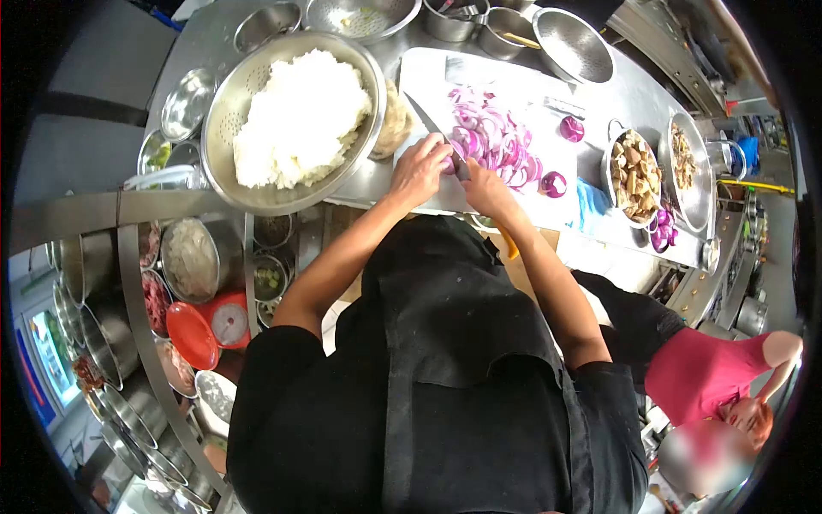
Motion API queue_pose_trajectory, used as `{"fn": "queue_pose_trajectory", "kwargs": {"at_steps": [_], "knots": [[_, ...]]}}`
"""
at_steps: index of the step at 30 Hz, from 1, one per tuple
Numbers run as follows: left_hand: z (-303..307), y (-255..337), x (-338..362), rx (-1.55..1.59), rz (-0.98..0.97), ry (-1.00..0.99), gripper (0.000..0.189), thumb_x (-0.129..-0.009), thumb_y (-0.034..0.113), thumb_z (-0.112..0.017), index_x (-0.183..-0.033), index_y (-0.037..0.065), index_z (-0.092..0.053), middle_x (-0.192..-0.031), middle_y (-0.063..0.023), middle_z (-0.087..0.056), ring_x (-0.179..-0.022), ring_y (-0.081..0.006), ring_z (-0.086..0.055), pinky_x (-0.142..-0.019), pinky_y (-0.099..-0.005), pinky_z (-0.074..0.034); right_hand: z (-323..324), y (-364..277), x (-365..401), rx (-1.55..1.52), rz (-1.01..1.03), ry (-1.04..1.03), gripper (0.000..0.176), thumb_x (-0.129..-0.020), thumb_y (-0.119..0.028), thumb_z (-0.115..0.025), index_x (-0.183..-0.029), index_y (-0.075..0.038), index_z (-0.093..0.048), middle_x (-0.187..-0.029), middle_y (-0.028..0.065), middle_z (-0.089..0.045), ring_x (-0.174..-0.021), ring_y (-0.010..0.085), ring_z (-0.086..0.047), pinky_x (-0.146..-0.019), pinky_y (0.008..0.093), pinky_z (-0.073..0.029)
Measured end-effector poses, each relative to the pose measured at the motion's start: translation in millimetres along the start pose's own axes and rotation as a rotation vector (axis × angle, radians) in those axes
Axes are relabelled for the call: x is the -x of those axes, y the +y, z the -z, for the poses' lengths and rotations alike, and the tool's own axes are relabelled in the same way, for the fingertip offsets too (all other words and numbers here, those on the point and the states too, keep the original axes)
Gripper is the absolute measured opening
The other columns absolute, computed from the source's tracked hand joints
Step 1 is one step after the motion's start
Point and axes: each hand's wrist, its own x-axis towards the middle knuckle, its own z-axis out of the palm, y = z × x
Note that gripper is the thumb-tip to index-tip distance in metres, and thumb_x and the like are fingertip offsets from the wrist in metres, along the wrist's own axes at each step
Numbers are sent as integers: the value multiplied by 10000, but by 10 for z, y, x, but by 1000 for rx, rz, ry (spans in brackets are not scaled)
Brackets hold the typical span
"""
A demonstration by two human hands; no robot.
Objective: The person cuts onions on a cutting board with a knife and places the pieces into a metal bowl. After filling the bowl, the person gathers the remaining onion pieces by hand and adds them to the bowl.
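A kitchen knife is in my right hand, fingers wrapped round its handle and the blade slanting up and left over the white cutting board. Close beside the blade, my left hand has its fingers bent and pressed on a piece of red onion, mostly hidden under the fingertips. A loose heap of sliced red onion covers the middle of the board. Two larger onion pieces, one purple half and another cut onion, lie to its right.
At left a big colander holds white rice. Right of the board stand a colander of chopped mushrooms, a second mushroom bowl and red onions. Metal bowls line the back. A person in a pink shirt is at lower right.
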Motion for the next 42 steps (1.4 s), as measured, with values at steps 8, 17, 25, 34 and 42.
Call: {"fn": "queue_pose_trajectory", "kwargs": {"at_steps": [8, 17, 25, 34, 42], "knots": [[-142, 57, 23, 211, 503, -29, 182, -764, 58, -665, -859, 32, -512, -766, -161, -587, -762, -342, -597, -646, -420, -462, 180, 73, 264, -13, -38, -36, 278, -822, -57, -458, -1079, 49, -464, -731, 333, -589, -727, 483, -606, -674, 554, -467], [-1, -149, 39, 91, -55, 1, 183, -770, -51, -568, -919, 46, -611, -928, -100, -554, -802, -289, -612, -663, -379, -496, 370, -248, 466, 25, -36, -53, 280, -796, -25, -435, -1065, 46, -465, -693, 305, -595, -703, 462, -618, -645, 534, -479], [-38, -253, 41, 5, -169, -67, 203, -768, -54, -526, -929, 36, -611, -954, -98, -573, -848, -288, -616, -688, -361, -508, 198, -208, 226, 30, -21, -52, 353, -777, -11, -453, -1120, 71, -455, -677, 297, -599, -681, 445, -628, -631, 520, -488], [-29, -263, 20, 8, -206, 10, 204, -736, -62, -523, -907, 22, -598, -896, -111, -570, -846, -303, -596, -712, -381, -497, 326, -358, 210, 28, -60, -97, 213, -783, -11, -458, -988, 43, -441, -693, 293, -603, -679, 450, -620, -639, 524, -483], [-52, -251, -4, 22, -235, 76, 187, -716, -47, -525, -873, 29, -593, -837, -119, -564, -826, -311, -588, -694, -399, -488, 254, -330, 229, -15, -62, -61, 255, -767, 3, -460, -1016, 58, -442, -674, 291, -598, -659, 466, -611, -633, 534, -482]]}}
